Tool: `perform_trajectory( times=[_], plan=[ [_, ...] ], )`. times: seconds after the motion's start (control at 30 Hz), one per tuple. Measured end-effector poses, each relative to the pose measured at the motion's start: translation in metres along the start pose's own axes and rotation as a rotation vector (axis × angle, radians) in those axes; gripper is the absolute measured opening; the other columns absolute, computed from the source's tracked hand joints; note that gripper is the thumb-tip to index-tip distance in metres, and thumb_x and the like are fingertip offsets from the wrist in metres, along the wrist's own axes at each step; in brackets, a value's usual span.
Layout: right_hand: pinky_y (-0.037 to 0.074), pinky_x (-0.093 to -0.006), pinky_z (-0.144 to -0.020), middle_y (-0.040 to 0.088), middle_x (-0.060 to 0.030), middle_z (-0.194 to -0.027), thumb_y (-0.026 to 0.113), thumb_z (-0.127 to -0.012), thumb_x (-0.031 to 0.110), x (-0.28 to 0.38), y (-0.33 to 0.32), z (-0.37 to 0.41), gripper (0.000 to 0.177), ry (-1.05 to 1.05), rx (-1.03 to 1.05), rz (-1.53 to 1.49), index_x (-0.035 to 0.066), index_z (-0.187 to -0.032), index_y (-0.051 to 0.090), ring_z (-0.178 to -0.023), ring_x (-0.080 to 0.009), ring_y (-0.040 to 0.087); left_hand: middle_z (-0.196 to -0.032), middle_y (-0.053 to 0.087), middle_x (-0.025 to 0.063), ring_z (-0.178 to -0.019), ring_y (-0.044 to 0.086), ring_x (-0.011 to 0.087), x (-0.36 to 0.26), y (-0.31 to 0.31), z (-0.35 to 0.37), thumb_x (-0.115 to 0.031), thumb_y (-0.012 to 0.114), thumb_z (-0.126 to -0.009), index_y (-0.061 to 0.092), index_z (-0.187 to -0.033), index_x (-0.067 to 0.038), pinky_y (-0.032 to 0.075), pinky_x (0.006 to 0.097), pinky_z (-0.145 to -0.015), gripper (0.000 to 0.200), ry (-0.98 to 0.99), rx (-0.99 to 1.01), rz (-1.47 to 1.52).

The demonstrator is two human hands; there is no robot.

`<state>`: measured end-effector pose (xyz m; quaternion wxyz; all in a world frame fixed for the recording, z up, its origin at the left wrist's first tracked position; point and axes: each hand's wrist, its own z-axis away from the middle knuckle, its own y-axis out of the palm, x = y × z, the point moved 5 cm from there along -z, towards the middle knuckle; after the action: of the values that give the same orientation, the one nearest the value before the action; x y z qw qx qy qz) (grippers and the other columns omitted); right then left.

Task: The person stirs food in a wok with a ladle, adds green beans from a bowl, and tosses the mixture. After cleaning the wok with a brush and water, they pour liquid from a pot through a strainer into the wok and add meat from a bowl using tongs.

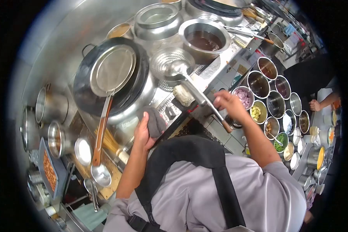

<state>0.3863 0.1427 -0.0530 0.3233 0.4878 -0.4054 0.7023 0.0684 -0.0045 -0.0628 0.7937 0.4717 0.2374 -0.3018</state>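
A dark grey cloth (pixel 153 121) is held in my left hand (pixel 142 134), near the stove's front edge. My right hand (pixel 231 104), slightly blurred with its fingers loosely bent and apart, is just right of the metal handles of a perforated skimmer (pixel 164 58) and a ladle (pixel 178 68). I see nothing in it. The ladle's bowl rests over the skimmer. Left of them, a black wok (pixel 83 83) sits on the stove, with a round fine-mesh strainer (pixel 114 69) lying over it. The strainer's wooden handle points down toward another ladle (pixel 101 176).
A pot of dark liquid (pixel 205 40) and a lidded-looking steel pot (pixel 157 17) stand behind. At right are several steel containers, including sliced onion (pixel 243 96) and chopped greens (pixel 280 142). Another person's hand (pixel 315 104) shows at far right. A tray (pixel 58 170) stands left.
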Motion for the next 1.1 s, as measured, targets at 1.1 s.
perform_trajectory(
  times=[1.1],
  plan=[
    [0.05,-0.0285,-0.056,0.061,-0.0041,-0.072,0.067,-0.089,0.019,-0.08,-0.236,-0.383,0.018,0.088,-0.254,-0.386,0.002,-0.086,0.064,-0.058,-0.0141,0.056,-0.119,0.06,0.0112,-0.107,0.06,0.0304,-0.041,0.159,-0.324,-0.049,0.053,-0.098,0.048,-0.13,-0.004,0.05,0.0559,-0.089,0.055,0.01,-0.198,-0.229]
  ],
)
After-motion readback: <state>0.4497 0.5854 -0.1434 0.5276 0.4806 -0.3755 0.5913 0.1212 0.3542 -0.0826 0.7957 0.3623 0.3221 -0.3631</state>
